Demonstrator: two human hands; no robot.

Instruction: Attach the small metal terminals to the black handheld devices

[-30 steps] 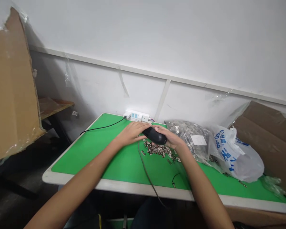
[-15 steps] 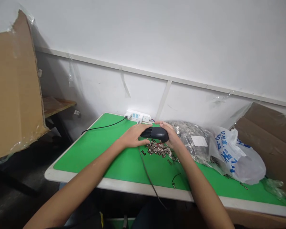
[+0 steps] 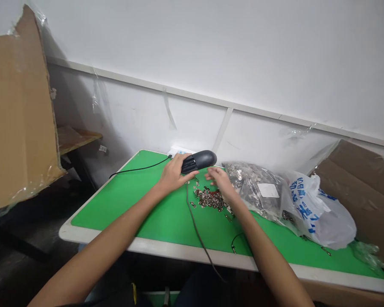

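- Desk with green top and white rim (image 3: 115,204); near-left corner rounded.
- Plain white wall (image 3: 211,51) behind the desk's far edge, shadowed at lower left.
- Narrow pale-grey strip (image 3: 195,96) crossing the wall; short straight branch (image 3: 223,129) descending from it.
- Wooden-topped, dark-legged table (image 3: 77,140) beyond the desk's left edge.
- Dark, dimly lit floor (image 3: 6,273).
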